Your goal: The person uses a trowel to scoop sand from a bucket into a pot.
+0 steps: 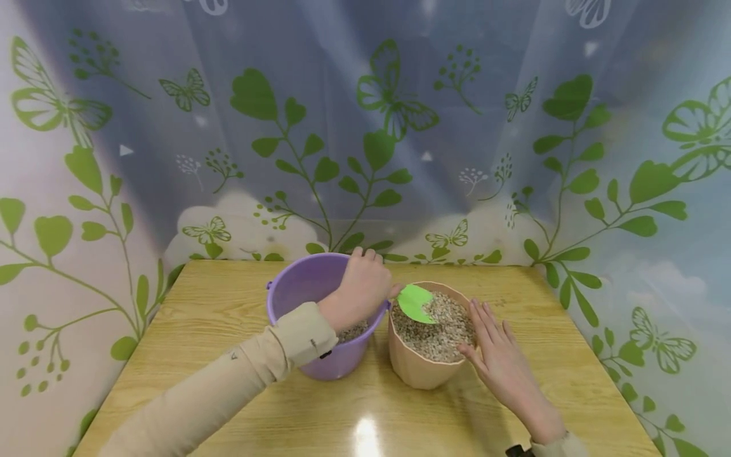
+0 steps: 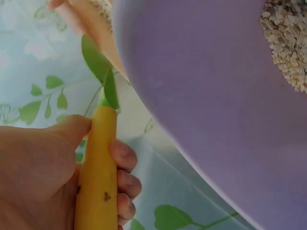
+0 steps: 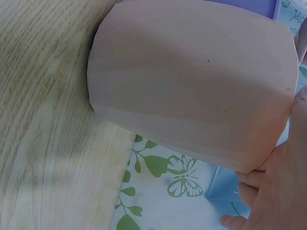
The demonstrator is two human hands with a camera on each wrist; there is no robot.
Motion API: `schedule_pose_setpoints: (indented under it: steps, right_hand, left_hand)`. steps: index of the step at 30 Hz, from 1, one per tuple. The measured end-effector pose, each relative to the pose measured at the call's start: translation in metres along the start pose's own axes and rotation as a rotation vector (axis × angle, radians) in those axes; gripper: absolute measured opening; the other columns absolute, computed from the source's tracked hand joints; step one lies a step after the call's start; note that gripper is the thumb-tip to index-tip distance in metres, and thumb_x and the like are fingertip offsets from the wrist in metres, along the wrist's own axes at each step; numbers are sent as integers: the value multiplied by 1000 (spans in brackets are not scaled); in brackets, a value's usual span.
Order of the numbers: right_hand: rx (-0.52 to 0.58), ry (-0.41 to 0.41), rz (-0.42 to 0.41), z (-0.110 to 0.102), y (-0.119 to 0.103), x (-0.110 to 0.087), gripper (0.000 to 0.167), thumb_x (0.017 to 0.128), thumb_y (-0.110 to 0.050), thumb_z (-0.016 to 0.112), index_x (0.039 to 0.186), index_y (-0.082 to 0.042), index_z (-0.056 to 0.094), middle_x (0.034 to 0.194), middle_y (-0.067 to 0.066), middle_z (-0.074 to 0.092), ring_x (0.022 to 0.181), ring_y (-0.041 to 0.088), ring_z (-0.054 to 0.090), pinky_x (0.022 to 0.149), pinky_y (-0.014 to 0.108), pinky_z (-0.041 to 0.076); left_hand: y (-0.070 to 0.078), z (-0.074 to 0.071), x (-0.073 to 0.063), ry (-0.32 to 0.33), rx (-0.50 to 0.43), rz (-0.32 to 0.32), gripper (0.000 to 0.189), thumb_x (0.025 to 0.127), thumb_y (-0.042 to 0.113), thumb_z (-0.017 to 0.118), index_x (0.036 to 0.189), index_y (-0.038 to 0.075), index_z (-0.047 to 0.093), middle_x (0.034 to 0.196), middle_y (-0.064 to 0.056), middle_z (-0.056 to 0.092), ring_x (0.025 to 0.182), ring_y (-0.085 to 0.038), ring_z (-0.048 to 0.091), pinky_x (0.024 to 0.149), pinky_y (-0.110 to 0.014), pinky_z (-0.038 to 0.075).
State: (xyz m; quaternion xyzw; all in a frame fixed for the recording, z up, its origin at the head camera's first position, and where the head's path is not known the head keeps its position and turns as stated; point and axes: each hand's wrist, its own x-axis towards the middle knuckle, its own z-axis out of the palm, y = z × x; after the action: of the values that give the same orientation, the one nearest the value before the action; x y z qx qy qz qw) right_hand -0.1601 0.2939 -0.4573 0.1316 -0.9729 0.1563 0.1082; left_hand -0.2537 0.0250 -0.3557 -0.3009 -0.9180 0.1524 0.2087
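My left hand (image 1: 365, 285) grips the yellow handle (image 2: 98, 167) of a small trowel, fingers wrapped around it and the thumb along its side. The trowel's green blade (image 1: 414, 301) lies over the far left part of a peach flowerpot (image 1: 419, 371), with pale gravel (image 1: 448, 330) beside its tip. Gravel fills the pot close to its rim. My right hand (image 1: 508, 362) rests against the pot's right side, fingers extended, thumb at the rim. Under my left forearm stands a purple bucket (image 1: 334, 365) with gravel (image 2: 290, 43) in its bottom.
Bucket and pot stand side by side on a wooden table (image 1: 217, 317). A curtain (image 1: 320, 152) printed with leaves and butterflies hangs behind and along both sides. A lug (image 1: 269, 285) sticks out at the bucket's left rim.
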Motion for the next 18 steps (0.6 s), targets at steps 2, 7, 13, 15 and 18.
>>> schedule_pose_setpoints:
  steps: [2, 7, 13, 15, 18]
  right_hand:
    - [0, 8, -4, 0, 0, 0, 78, 104, -42, 54, 161, -6, 15, 168, 14, 17, 154, 36, 15, 119, 64, 16]
    - [-5, 24, -13, 1, 1, 0, 77, 104, -41, 54, 161, -5, 16, 168, 15, 17, 154, 36, 17, 118, 64, 17]
    - [-11, 26, -14, 2, 3, 1, 77, 105, -42, 53, 161, -5, 15, 168, 12, 15, 154, 36, 16, 116, 66, 20]
    - [-12, 25, -15, 2, 3, 1, 78, 105, -42, 53, 161, -5, 15, 168, 12, 15, 154, 35, 16, 116, 66, 20]
    - [-9, 20, -10, 3, 4, 1, 78, 105, -40, 54, 161, -6, 14, 168, 13, 15, 154, 35, 15, 116, 66, 20]
  left_hand:
    - [5, -2, 3, -32, 46, 36, 62, 103, 57, 47, 54, 19, 49, 70, 3, 58, 75, -14, 57, 71, -29, 43]
    - [17, -6, 14, -128, 163, 118, 65, 104, 59, 40, 55, 18, 39, 66, 4, 46, 75, -11, 54, 72, -27, 43]
    - [26, -10, 20, -119, 237, 187, 63, 105, 59, 38, 56, 19, 35, 62, 6, 39, 67, -10, 45, 68, -26, 39]
    - [26, -13, 19, -97, 272, 205, 62, 104, 60, 40, 57, 20, 33, 60, 6, 36, 63, -10, 37, 64, -26, 32]
    - [24, -18, 16, -88, 338, 222, 61, 102, 63, 41, 60, 20, 33, 62, 6, 33, 62, -11, 29, 62, -28, 24]
